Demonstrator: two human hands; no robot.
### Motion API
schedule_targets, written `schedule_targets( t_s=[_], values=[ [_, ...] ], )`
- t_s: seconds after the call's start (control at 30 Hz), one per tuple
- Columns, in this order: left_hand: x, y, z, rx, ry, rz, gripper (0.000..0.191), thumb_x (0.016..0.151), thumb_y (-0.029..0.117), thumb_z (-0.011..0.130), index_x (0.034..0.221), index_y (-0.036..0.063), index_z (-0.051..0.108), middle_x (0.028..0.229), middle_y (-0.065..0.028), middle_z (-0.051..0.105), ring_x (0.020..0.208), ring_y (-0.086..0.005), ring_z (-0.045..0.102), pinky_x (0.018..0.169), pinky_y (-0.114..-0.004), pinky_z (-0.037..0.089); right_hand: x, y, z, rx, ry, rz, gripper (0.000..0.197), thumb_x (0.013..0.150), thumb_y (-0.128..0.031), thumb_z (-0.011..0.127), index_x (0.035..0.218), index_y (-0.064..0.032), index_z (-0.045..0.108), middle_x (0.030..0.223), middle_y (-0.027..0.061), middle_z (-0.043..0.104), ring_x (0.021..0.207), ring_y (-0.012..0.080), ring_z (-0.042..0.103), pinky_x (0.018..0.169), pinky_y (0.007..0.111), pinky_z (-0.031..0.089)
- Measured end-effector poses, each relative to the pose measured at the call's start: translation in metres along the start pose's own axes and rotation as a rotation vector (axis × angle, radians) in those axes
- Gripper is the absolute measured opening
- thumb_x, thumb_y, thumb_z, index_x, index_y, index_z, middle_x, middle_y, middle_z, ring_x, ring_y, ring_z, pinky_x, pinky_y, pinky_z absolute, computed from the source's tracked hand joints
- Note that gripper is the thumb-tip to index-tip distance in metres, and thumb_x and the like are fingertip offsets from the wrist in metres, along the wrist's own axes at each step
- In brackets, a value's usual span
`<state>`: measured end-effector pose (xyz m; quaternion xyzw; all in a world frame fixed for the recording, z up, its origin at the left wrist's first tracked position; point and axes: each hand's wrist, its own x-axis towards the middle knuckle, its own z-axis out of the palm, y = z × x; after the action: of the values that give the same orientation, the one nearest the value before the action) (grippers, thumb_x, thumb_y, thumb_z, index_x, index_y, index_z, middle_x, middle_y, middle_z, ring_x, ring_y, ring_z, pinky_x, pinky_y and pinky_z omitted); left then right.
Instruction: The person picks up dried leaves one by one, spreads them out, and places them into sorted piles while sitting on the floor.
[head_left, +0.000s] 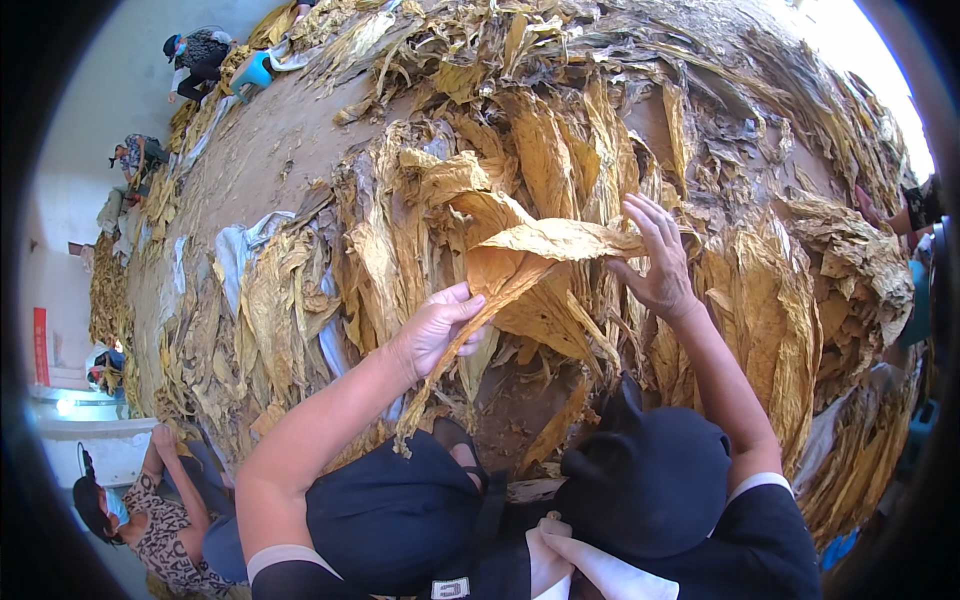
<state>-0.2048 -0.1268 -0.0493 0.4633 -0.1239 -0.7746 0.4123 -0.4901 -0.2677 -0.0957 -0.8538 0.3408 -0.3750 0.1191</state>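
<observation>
Dried tobacco leaves fill the space before me. Pinched in my left hand (448, 324) is a long, curled yellow-brown tobacco leaf (517, 274), and its narrow end hangs down towards my dark-clothed knee. A paler leaf part (559, 238) stretches across to my right hand (658, 259). There the thumb and fingers are spread, with the leaf's end in the gap between them; I cannot tell whether it touches the palm. Beneath both hands lies a thick heap of overlapping leaves (551, 161).
Bundled leaves (757, 307) lie at the right, more leaves (274, 292) and a white cloth (244, 251) at the left. A person (169, 517) sits at lower left; others work along the far left wall. A blue stool (253, 73) stands upper left on the brown floor (247, 161).
</observation>
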Motion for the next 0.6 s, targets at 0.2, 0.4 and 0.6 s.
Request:
schedule_targets(
  t_s=[0.2,0.4,0.6],
  values=[
    [-0.008,0.006,0.008,0.352,0.005,0.106,0.042,0.087,0.017,0.062,0.122,0.0002,0.046,0.104,-0.0069,0.059,0.080,-0.0114,0.060,0.069,-0.024,0.050,0.009,0.017,-0.005,0.358,0.015,0.369,0.015,0.084,0.001,0.054,0.096,-0.0019,0.063,0.084,0.0094,0.067,0.075,0.0136,0.063,0.070,0.027,0.052],
    [-0.022,0.018,0.016,0.443,-0.019,0.044,0.044,0.084,0.010,0.065,0.123,-0.0035,0.049,0.118,-0.0099,0.059,0.104,-0.0142,0.058,0.094,-0.028,0.044,0.039,0.035,-0.012,0.402,-0.250,0.461,0.017,0.085,-0.011,0.064,0.097,0.0012,0.064,0.079,0.0067,0.065,0.070,0.0109,0.057,0.065,0.027,0.046],
    [-0.030,0.027,0.011,0.373,-0.045,0.039,0.042,0.084,0.008,0.064,0.122,-0.0035,0.050,0.116,-0.0096,0.060,0.102,-0.0136,0.059,0.092,-0.028,0.046,0.036,0.052,0.004,0.808,-0.368,0.685,0.018,0.085,-0.019,0.067,0.091,-0.0015,0.067,0.076,-0.0019,0.063,0.068,0.0033,0.053,0.062,0.020,0.044]
  ],
)
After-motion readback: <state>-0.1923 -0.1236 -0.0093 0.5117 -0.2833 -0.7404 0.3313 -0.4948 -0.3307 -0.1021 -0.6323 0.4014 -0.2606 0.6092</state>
